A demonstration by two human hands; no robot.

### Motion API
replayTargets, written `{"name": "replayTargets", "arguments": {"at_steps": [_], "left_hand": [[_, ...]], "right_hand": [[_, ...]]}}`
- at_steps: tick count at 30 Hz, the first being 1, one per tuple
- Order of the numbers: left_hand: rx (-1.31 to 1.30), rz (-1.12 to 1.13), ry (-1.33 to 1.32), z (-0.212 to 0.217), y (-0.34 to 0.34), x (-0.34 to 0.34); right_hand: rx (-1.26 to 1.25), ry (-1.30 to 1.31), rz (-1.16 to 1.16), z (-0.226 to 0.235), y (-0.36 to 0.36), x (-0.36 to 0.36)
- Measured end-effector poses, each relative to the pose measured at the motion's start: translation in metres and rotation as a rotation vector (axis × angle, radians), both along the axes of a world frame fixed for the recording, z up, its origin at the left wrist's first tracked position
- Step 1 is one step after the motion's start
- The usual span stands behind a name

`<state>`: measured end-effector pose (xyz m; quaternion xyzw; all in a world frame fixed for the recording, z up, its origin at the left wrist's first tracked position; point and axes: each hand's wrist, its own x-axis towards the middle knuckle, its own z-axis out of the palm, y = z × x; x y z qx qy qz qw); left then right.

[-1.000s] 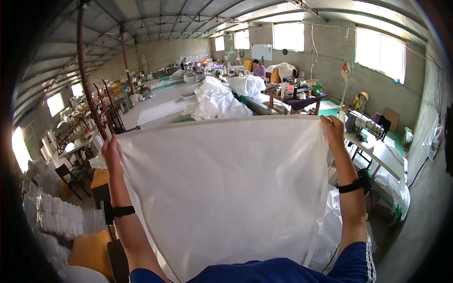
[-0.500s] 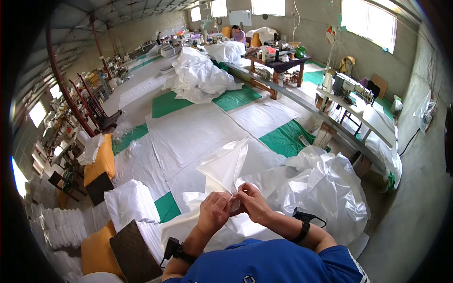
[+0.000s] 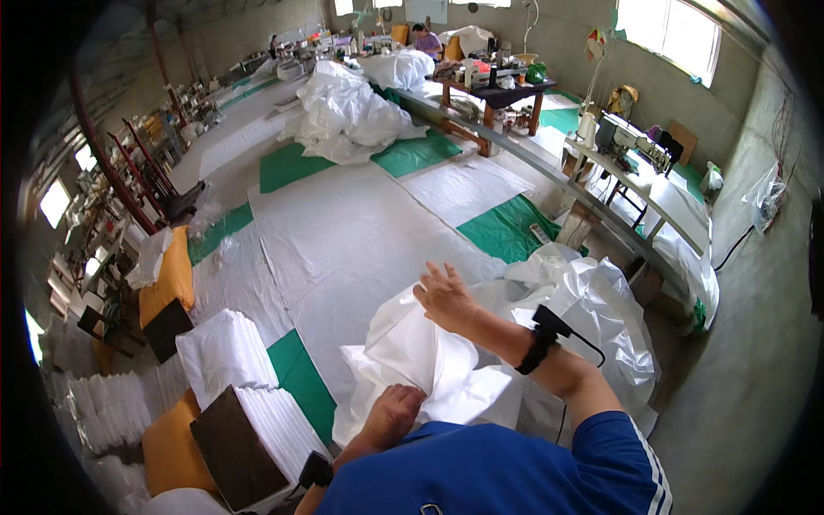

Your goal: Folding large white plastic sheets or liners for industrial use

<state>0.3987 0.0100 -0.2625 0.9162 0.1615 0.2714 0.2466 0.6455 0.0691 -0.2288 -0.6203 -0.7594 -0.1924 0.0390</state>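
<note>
A crumpled sheet of white film (image 3: 410, 343) bunches up in front of my body. My left hand (image 3: 393, 412) is closed on its near edge, low down by my chest; the fingertips are partly hidden in the folds. Farther out, my right hand (image 3: 444, 297) is raised over the sheet's far right side, its fingers spread and nothing held in them. A larger heap of shiny white film (image 3: 592, 300) lies to the right, beside my right forearm.
White and green sheets (image 3: 352, 223) cover the floor ahead. Stacks of folded white sheets (image 3: 225, 356) and yellow cushions (image 3: 176, 451) stand at left. A metal rail (image 3: 549, 172) runs along the right, past a sewing machine (image 3: 631, 142). A person (image 3: 425, 41) sits far off.
My hands, together before, are now apart. The right has let go and swung up and outward with spread fingers; the left has come down nearer my chest with the sheet's edge.
</note>
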Motion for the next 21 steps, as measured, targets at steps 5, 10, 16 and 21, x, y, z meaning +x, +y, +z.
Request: {"name": "replayTargets", "arguments": {"at_steps": [5, 10, 16, 21], "left_hand": [[0.111, -0.013, 0.0, -0.007, -0.008, -0.025], [-0.535, 0.518, -0.449, -0.077, -0.019, -0.098], [-0.225, 0.769, -0.433, -0.005, 0.042, -0.105], [-0.059, 0.505, -0.416, 0.062, 0.071, -0.096]], "right_hand": [[-0.604, -0.302, -0.094, -0.07, 0.075, 0.005], [-0.838, 0.498, -0.31, -0.011, 0.092, 0.055], [-0.124, 0.345, -0.011, 0.071, 0.056, 0.061], [-0.405, -0.053, -0.137, 0.092, 0.008, 0.07]]}}
